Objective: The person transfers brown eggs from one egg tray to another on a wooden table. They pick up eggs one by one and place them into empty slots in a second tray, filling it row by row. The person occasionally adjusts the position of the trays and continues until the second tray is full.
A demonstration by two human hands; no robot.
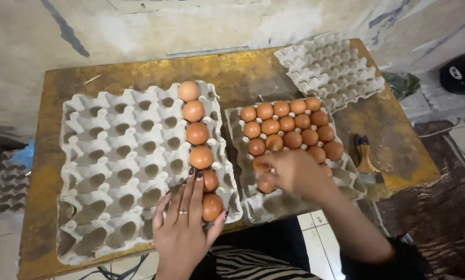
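open table strip [232, 72] behind trays, paintbrush [368, 166] blocking right edge

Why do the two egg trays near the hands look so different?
The left tray holds only one column of brown eggs along its right side; the middle tray is mostly full. The left hand rests flat on the left tray, while the right hand reaches into the middle tray's eggs. Both are grey moulded cardboard.

Worn wooden table [113, 78] against stained wall [139, 26]

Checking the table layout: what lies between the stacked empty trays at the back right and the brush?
Bare brown tabletop lies between the empty trays and the brush in the head view.
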